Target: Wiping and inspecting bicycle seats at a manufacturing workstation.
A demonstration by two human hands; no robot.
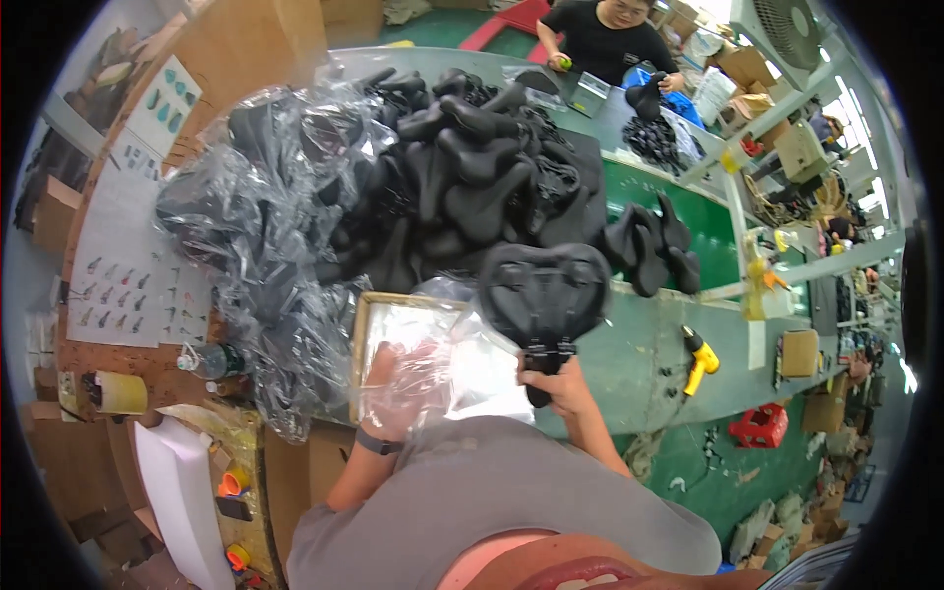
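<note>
My right hand [562, 386] grips a black bicycle saddle [544, 295] by its narrow nose. The saddle's underside, with its rails, faces up, and its wide end points away from me. My left hand [391, 393] is at a crinkled clear plastic bag [433, 369], whose film covers part of the hand and reaches toward the saddle; glare blurs the fingers, but they seem closed on the film. Below the bag is a shallow box [361, 339] with a brown rim, holding shiny clear and white sheets. Beyond it lies a big heap of black saddles [472, 167].
Saddles wrapped in clear plastic [285, 226] are piled at the left. A yellow heat gun [700, 362] lies on the green table [639, 339] at the right, near several loose saddles [649, 246]. A plastic bottle [211, 361] stands at the left. Across the table a person [610, 44] handles another saddle.
</note>
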